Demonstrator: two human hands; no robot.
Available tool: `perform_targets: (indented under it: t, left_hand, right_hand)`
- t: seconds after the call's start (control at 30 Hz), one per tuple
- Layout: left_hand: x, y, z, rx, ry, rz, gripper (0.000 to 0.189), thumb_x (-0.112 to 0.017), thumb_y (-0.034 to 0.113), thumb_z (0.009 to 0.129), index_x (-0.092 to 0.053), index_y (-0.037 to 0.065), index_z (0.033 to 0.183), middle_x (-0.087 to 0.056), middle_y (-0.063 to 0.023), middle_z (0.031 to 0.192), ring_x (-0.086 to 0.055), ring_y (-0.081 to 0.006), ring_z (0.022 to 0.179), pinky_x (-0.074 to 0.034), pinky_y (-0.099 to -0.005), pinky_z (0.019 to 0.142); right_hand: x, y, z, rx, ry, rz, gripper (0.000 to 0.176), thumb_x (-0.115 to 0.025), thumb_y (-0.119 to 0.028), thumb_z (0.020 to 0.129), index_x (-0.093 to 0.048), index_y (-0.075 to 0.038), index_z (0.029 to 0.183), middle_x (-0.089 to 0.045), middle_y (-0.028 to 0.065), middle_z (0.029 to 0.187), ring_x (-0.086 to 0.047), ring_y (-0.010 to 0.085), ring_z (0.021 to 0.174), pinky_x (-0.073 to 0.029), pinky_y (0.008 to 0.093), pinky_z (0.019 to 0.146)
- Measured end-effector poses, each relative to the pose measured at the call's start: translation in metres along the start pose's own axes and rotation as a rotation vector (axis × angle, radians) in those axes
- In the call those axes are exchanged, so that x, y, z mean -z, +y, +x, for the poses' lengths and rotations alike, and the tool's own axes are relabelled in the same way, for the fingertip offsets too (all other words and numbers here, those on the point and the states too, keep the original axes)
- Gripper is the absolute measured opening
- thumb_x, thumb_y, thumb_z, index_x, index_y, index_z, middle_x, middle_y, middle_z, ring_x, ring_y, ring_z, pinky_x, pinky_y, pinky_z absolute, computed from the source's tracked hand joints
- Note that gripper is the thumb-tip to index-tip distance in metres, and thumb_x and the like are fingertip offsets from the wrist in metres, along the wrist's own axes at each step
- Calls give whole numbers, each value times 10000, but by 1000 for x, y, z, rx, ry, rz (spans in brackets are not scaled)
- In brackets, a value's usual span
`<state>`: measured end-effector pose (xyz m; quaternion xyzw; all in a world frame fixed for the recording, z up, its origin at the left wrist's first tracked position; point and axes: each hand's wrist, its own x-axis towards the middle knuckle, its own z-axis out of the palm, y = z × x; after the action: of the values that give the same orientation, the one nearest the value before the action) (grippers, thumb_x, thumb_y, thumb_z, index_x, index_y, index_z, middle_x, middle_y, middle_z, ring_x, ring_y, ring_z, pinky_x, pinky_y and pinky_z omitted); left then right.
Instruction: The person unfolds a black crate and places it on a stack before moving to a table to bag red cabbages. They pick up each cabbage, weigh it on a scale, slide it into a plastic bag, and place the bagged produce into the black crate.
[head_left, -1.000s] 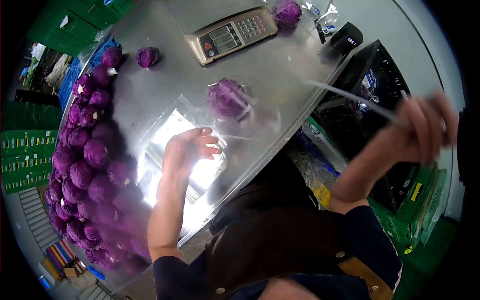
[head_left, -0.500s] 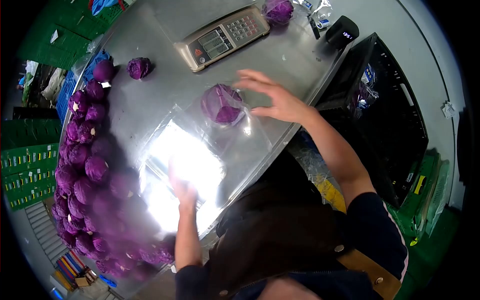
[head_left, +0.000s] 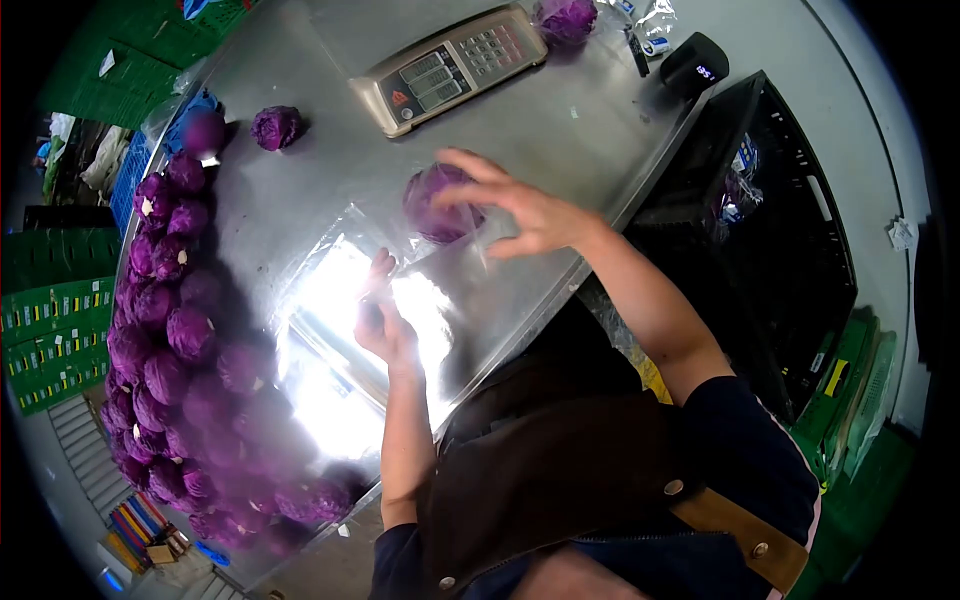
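Observation:
A red cabbage (head_left: pixel 428 208) in a clear plastic bag (head_left: pixel 455 268) sits on the metal table. Over its right side my right hand (head_left: pixel 535 212) reaches with fingers spread, holding nothing; whether the fingertips touch the bag cannot be made out. Below and left of the cabbage is my left hand (head_left: pixel 390 325), with thumb and fingers apart. It hovers over a bright glare, near what looks like a stack of flat clear bags (head_left: pixel 325 330). Glare hides part of the bags.
Red cabbages (head_left: pixel 160 375) are piled along the table's left edge, and a loose one (head_left: pixel 277 128) lies near the top. A weighing scale display (head_left: pixel 450 70) stands at the back, beside another cabbage (head_left: pixel 567 20) and a black clock (head_left: pixel 695 65). A black crate (head_left: pixel 770 260) is at right.
My left hand has moved up and right towards the bagged cabbage. My right hand has moved left, and its fingers now overlap the cabbage.

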<state>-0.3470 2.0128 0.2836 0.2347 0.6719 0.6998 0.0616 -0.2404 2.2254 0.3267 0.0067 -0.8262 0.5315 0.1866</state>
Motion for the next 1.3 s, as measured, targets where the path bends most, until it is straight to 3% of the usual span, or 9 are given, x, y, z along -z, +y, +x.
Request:
perform_targets:
  t: [0.37,0.5,0.6,0.7,0.8,0.87,1.0,1.13,1.3]
  left_hand:
    - [27,6,-9,306,161,-181,214,-488,183,947,-557,7,846,-570,-37,738,-515,-89,663,-427,-241,581]
    - [37,-25,-14,781,49,82,238,-539,219,900,-571,-17,883,-582,-75,571,-555,-175,460,-415,-250,447]
    - [37,7,-4,963,-179,511,279,-581,252,873,-595,-25,903,-612,-82,737,-602,-191,665,-464,-279,591]
    - [10,28,-6,85,-136,506,393,-561,284,877,-526,16,1163,-541,-166,1196,-523,-264,1110,-436,-391,881]
    - [-20,21,18,-310,-881,542,507,-616,316,843,-490,64,1264,-459,-167,1328,-412,-280,1276,-374,-413,1012]
    - [-33,0,19,132,-1231,569,667,-664,428,792,-449,53,1300,-503,-168,1260,-511,-303,1160,-359,-432,1011]
    - [-35,3,24,272,-1351,437,841,-757,456,681,-415,48,1331,-503,-170,1244,-490,-297,1181,-397,-396,987]
    - [-40,-12,20,512,-1487,-7,1016,-874,242,564,-319,32,1388,-442,-150,1296,-453,-269,1202,-405,-384,978]
    - [-25,-22,9,735,-1265,-19,1108,-893,201,466,-292,-7,1372,-397,-165,1335,-450,-292,1201,-412,-396,994]
  right_hand:
    - [-29,-12,-39,-377,579,275,293,-404,-183,980,-590,41,939,-651,123,767,-644,156,576,-484,222,507]
    - [-38,7,-72,-1043,530,428,306,-447,-227,952,-577,33,857,-621,106,656,-595,176,452,-390,245,374]
    - [-53,-4,-93,-1129,654,652,296,-454,-225,946,-569,32,853,-616,102,655,-596,183,463,-417,251,393]
    - [-62,0,-111,-1145,690,659,271,-465,-225,935,-558,25,881,-619,113,682,-613,199,511,-470,272,435]
    - [-55,-12,-117,-1189,683,808,248,-476,-219,929,-551,18,928,-632,133,738,-634,209,551,-514,294,487]
    - [-48,-10,-130,-1222,741,909,240,-486,-214,925,-551,12,973,-640,136,765,-639,214,553,-526,292,506]
    - [-16,-55,-104,-482,624,-697,393,-577,-250,856,-503,-20,1166,-547,194,1166,-571,314,1043,-468,406,877]
    - [-59,0,-98,-514,-21,-225,666,-586,-482,820,-445,-33,1292,-505,207,1245,-469,371,1173,-409,427,953]
    - [-56,0,-103,-881,37,257,851,-487,-666,809,-337,-55,1381,-494,227,1277,-471,362,1198,-421,409,968]
